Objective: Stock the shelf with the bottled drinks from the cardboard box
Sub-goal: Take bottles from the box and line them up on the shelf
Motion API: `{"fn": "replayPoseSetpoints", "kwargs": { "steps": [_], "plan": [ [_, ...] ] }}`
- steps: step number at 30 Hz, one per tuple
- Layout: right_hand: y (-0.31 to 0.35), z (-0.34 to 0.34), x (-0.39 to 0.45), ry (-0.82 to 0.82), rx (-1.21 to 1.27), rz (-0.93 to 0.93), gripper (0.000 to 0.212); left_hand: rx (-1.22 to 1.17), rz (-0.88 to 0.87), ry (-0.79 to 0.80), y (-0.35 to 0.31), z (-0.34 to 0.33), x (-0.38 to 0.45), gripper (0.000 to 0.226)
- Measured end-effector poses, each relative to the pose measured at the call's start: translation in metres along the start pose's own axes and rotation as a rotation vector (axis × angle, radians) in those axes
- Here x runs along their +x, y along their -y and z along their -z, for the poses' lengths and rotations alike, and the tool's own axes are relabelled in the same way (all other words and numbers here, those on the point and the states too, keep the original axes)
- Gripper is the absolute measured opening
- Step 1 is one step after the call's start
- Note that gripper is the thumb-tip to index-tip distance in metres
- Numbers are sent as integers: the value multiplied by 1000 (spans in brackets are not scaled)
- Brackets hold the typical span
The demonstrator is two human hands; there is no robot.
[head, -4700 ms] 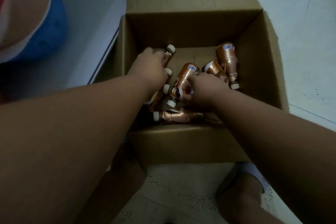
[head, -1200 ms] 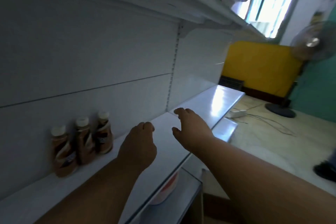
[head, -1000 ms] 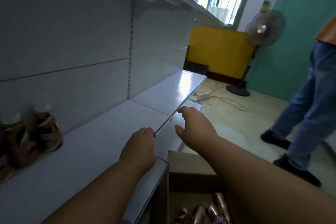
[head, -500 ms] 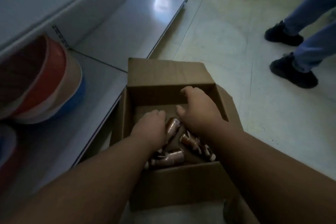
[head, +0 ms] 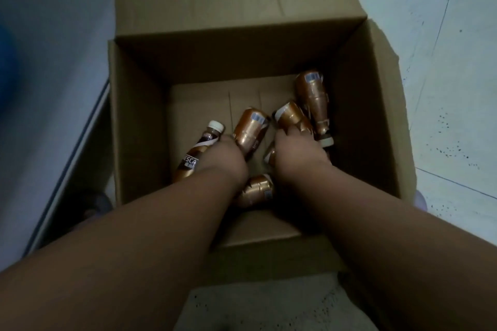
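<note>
Fingers of both hands (grip hidden, cannot tell) down among copper bottles point(head: 251, 129) in the cardboard box point(head: 139, 121).

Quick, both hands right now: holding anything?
Left hand: closed around a white-capped bottle in the cardboard box.
Right hand: on the bottles, grip cannot be told.

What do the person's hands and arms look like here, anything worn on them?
Both arms are bare from the bottom edge of the picture to the fingers: no sleeves, gloves, watch or bracelet show. The left hand and right hand carry no visible rings, though the fingers are partly hidden among the bottles and the light is dim.
</note>
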State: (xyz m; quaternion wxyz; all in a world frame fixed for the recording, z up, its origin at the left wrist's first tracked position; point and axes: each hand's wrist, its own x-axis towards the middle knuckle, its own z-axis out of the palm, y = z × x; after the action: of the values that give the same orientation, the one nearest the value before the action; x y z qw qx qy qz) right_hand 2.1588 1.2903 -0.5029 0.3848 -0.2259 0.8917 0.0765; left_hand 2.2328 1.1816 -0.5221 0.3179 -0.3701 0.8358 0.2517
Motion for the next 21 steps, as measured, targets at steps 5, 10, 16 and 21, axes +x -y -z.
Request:
{"fn": "replayPoseSetpoints", "kwargs": {
  "steps": [5,10,16,21],
  "plan": [
    [3,-21,-4,20,-75,-48,59,-15,-10,-81,-2,-13,2,44],
    [-3,-15,-6,133,-10,-151,52,-88,-119,-30,14,-6,-4,53],
    [1,8,-12,231,210,-214,78,-256,-126,-110,14,19,-17,44],
    [-2,50,-49,166,624,-172,94,-285,-116,-283,6,65,-44,38]
  ]
}}
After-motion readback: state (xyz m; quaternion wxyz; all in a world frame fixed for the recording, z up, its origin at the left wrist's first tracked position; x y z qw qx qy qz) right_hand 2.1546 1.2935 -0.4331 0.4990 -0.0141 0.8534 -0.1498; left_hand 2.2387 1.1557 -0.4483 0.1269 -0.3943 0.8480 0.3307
